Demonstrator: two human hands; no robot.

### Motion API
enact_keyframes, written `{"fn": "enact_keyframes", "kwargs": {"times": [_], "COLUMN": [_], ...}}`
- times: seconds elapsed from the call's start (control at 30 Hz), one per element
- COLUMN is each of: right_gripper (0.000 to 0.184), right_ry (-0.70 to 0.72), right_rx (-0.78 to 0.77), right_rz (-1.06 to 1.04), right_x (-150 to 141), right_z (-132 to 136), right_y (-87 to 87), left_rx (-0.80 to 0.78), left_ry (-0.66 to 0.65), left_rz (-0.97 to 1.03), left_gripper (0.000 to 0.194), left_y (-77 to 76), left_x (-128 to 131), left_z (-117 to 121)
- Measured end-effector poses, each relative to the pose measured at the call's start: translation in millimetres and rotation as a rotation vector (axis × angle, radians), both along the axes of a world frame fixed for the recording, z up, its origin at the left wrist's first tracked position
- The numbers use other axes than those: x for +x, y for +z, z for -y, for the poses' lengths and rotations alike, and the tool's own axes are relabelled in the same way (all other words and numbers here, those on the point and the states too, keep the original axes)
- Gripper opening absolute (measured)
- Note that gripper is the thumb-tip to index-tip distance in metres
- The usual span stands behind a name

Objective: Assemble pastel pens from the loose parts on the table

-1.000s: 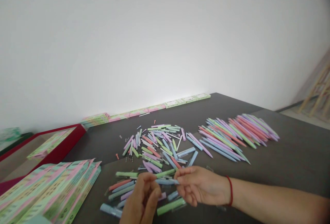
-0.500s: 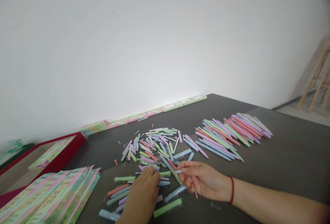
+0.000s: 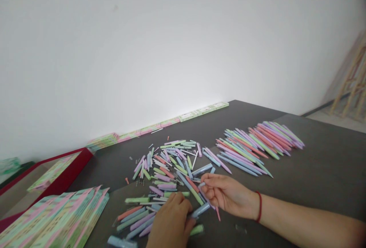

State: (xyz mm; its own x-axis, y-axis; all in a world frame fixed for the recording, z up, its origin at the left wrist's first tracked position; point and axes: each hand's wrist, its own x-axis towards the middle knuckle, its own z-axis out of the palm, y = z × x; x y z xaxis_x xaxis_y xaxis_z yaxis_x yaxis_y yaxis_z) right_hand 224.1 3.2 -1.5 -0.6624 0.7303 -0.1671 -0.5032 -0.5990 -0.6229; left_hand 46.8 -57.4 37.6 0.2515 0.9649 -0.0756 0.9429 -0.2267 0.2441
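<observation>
My right hand (image 3: 227, 196) is closed in a pinch on a small pale blue pen part (image 3: 201, 184). A thin pink piece (image 3: 218, 213) pokes out below its curled fingers; whether they grip it I cannot tell. My left hand (image 3: 173, 217) reaches over the near pens, back upward, fingers bent together and tips hidden, so I cannot make out what they hold. Beside it lie purple, blue and green pen barrels (image 3: 140, 220) and a light green wrapped piece (image 3: 197, 229). Just beyond both hands spreads a loose heap of pastel pen parts (image 3: 164, 171) with thin white refills.
Rows of pastel pens (image 3: 243, 151) lie at right on the dark table (image 3: 314, 164). Printed packs (image 3: 54, 217) are stacked front left, beside a red-edged box (image 3: 68, 173). Flat packs (image 3: 170, 121) line the white wall. A wooden frame (image 3: 350, 84) stands far right.
My left hand has moved right and nearer to me, uncovering purple barrels and covering part of the green wrapped piece. My right hand keeps its pinch on the pale blue part.
</observation>
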Motion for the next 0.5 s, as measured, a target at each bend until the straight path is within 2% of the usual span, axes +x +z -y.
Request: {"fn": "enact_keyframes", "kwargs": {"times": [0.1,0.23,0.33,0.5], "right_gripper": [0.021,0.026,0.028,0.020], "right_ry": [-0.037,-0.149,-0.200,-0.220], "right_rx": [0.106,0.295,0.464,0.655], "right_rz": [0.080,0.214,0.317,0.466], "right_x": [1,3,3,3], "right_z": [1,1,1,7], "right_y": [0.6,11.9,19.6,20.9], "left_rx": [0.014,0.062,0.003,-0.080], "left_ry": [0.010,0.075,0.142,0.098], "left_rz": [-0.007,0.116,0.278,0.446], "left_gripper": [0.017,0.010,0.006,0.003], "left_y": [-0.3,-7.1,-15.2,-15.2], "left_x": [6,-8,-24,-31], "left_z": [-5,-9,-10,-11]}}
